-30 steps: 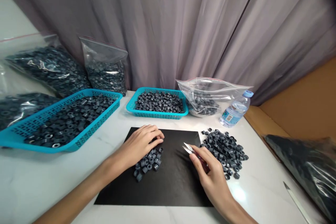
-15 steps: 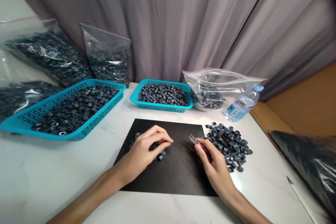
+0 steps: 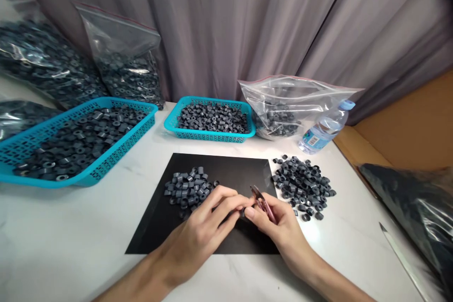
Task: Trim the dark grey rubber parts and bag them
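Observation:
Over the black mat [image 3: 148,231] my two hands meet, fingertips close together. My left hand [image 3: 208,222] is closed in a pinch on a small dark grey plastic ring [image 3: 242,213], mostly hidden by the fingers. Small pink-handled snips [image 3: 264,205] are in my closed right hand [image 3: 283,222], with their pointed blades up and toward the left fingertips. To the left on the mat lies a pile of grey plastic rings [image 3: 187,186], partly behind my left hand. Another loose pile of rings [image 3: 304,184] lies on the white table by the mat's right edge.
Two blue baskets [image 3: 120,144] [image 3: 208,136] of rings stand at the left and back. Zip bags [image 3: 127,71] of rings lean behind; an opened bag [image 3: 279,108] and a water bottle [image 3: 323,127] stand back right. A white-handled pointed blade [image 3: 399,257] lies right, near a cardboard box [image 3: 406,122].
My left hand has moved right from the ring pile to meet the right hand, uncovering the pile. The right hand has shifted slightly left and down with the snips. The view has tilted slightly.

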Demonstrator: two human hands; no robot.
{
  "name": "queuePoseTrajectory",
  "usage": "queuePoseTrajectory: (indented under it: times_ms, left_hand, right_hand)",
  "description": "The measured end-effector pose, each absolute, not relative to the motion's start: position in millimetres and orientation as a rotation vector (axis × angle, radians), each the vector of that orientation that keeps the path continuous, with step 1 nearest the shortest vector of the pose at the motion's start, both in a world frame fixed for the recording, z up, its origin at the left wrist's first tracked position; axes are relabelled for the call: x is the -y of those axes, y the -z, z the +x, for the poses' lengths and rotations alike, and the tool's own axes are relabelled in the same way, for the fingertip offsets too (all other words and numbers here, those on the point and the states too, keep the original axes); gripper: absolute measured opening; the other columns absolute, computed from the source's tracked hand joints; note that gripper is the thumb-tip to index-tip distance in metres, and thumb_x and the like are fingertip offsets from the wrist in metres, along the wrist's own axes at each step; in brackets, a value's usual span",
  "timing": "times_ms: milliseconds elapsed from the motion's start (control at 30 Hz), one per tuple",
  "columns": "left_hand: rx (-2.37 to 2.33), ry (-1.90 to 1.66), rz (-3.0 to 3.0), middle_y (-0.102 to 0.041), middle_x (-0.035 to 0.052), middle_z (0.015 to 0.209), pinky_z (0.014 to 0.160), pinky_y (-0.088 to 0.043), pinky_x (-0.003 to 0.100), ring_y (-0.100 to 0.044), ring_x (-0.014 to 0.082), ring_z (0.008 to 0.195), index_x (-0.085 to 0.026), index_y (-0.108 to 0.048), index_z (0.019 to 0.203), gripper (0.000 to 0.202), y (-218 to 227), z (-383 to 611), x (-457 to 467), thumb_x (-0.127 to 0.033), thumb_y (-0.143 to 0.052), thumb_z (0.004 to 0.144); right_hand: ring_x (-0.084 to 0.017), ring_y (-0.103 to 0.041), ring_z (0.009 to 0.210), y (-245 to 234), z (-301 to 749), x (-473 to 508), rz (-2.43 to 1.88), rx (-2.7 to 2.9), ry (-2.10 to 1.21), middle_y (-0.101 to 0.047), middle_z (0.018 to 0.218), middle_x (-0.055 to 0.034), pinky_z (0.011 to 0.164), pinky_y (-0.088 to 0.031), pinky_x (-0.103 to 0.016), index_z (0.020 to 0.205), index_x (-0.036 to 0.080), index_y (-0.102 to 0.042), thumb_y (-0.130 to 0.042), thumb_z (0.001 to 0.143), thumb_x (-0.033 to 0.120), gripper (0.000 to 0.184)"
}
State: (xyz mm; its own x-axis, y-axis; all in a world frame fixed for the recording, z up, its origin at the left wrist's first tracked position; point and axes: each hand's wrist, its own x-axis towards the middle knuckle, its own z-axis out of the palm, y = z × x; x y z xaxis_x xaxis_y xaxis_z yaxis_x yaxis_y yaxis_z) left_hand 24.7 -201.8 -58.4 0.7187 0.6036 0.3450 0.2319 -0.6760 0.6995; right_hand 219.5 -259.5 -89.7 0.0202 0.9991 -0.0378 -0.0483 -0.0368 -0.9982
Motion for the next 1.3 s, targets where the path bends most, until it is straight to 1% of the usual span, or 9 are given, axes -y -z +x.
queuePoseTrajectory:
  times_ms: [133, 267, 467, 567, 700, 800, 967, 1167, 1300]
  left_hand:
    - [-0.726, -0.755, 2.233, -0.068, 0.0026, 0.112, 0.099, -0.053, 0.022, -0.069, 0.0169, 0.107, -0.029, -0.062, 0.118, 0.025, 59, 27, 203, -0.017, -0.060, 0.096]
    - [-0.835, -0.777, 2.172, -0.068, 0.0000, 0.103, 0.094, -0.054, 0.025, -0.070, 0.0159, 0.096, -0.028, -0.059, 0.117, 0.026, 64, 28, 203, -0.027, -0.068, 0.093]
    - [-0.788, -0.871, 2.153, -0.067, -0.0037, 0.102, 0.091, -0.054, 0.021, -0.069, 0.0109, 0.093, -0.028, -0.058, 0.115, 0.027, 73, 29, 199, -0.014, -0.066, 0.094]
    - [-0.764, -0.909, 2.182, -0.066, -0.0037, 0.102, 0.090, -0.055, 0.020, -0.068, 0.0102, 0.092, -0.028, -0.058, 0.114, 0.028, 74, 29, 198, -0.012, -0.067, 0.093]
    - [-0.764, -0.931, 2.199, -0.066, -0.0035, 0.103, 0.090, -0.055, 0.021, -0.067, 0.0101, 0.092, -0.027, -0.058, 0.114, 0.028, 73, 29, 198, -0.012, -0.068, 0.092]
    - [-0.780, -0.879, 2.187, -0.067, -0.0037, 0.105, 0.091, -0.054, 0.021, -0.067, 0.0105, 0.093, -0.028, -0.059, 0.114, 0.026, 71, 28, 199, -0.014, -0.067, 0.093]
    - [-0.836, -0.754, 2.095, -0.070, -0.0053, 0.105, 0.091, -0.054, 0.022, -0.068, 0.0106, 0.094, -0.030, -0.061, 0.112, 0.020, 67, 26, 199, -0.021, -0.066, 0.095]
    - [-0.851, -0.730, 1.811, -0.072, -0.0052, 0.101, 0.090, -0.056, 0.022, -0.072, 0.0119, 0.094, -0.028, -0.063, 0.107, 0.013, 66, 28, 197, -0.028, -0.066, 0.095]
    - [-0.851, -0.724, 1.757, -0.073, -0.0041, 0.100, 0.089, -0.057, 0.021, -0.074, 0.0130, 0.093, -0.027, -0.064, 0.103, 0.009, 63, 32, 198, -0.028, -0.066, 0.095]
  right_hand:
    - [-0.013, -0.033, 0.063, 91, 222, 258, -1.216, 1.119, -1.213, -0.041, 0.067, 0.0038, 0.058, -0.029, -0.025, 0.087, 0.018, -0.073, -0.075, 0.088, 0.047, 0.029]
    - [-0.012, -0.033, 0.062, 94, 222, 259, -1.247, 1.106, -1.169, -0.039, 0.066, 0.0044, 0.058, -0.028, -0.025, 0.088, 0.019, -0.075, -0.076, 0.087, 0.046, 0.027]
    - [-0.014, -0.047, 0.067, 95, 221, 262, -1.292, 1.078, -1.102, -0.056, 0.075, 0.0003, 0.062, -0.039, -0.024, 0.101, 0.021, -0.077, -0.071, 0.091, 0.049, 0.030]
    - [-0.013, -0.046, 0.064, 97, 221, 264, -1.351, 1.056, -0.985, -0.052, 0.071, 0.0010, 0.061, -0.040, -0.024, 0.110, 0.023, -0.076, -0.065, 0.095, 0.052, 0.035]
    - [-0.014, -0.046, 0.063, 98, 221, 263, -1.384, 1.056, -0.929, -0.044, 0.066, 0.0022, 0.059, -0.041, -0.024, 0.111, 0.022, -0.077, -0.061, 0.096, 0.053, 0.037]
    - [-0.016, -0.052, 0.068, 96, 220, 262, -1.373, 1.075, -0.920, -0.045, 0.065, 0.0019, 0.064, -0.046, -0.025, 0.110, 0.022, -0.077, -0.062, 0.096, 0.051, 0.035]
    - [-0.020, -0.062, 0.089, 93, 214, 265, -1.309, 1.203, -0.888, -0.063, 0.090, -0.0038, 0.078, -0.051, -0.025, 0.108, 0.023, -0.076, -0.061, 0.099, 0.043, 0.027]
    - [-0.020, -0.065, 0.099, 98, 213, 268, -1.213, 1.171, -1.036, -0.066, 0.099, -0.0037, 0.080, -0.054, -0.023, 0.114, 0.026, -0.071, -0.065, 0.098, 0.039, 0.022]
    - [-0.019, -0.066, 0.093, 101, 215, 267, -1.213, 1.141, -1.082, -0.068, 0.101, -0.0038, 0.078, -0.054, -0.022, 0.113, 0.025, -0.072, -0.071, 0.094, 0.039, 0.023]
